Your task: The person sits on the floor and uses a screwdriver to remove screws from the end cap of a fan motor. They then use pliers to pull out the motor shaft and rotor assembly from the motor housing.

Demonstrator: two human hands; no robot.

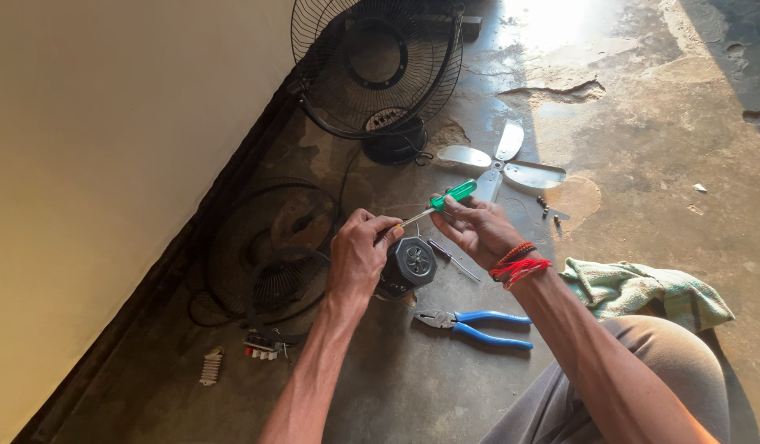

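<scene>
Left hand was clamped around the fan motor, held just off the floor. Right hand gripped the green screwdriver, its tip angled in by the left fingers. One slip and I reckon that tip jabs a finger, or the motor drops. Fan guards crowded the left; pliers lay under the motor, blades beyond, loose screws easy to lose, rag on the right.
</scene>
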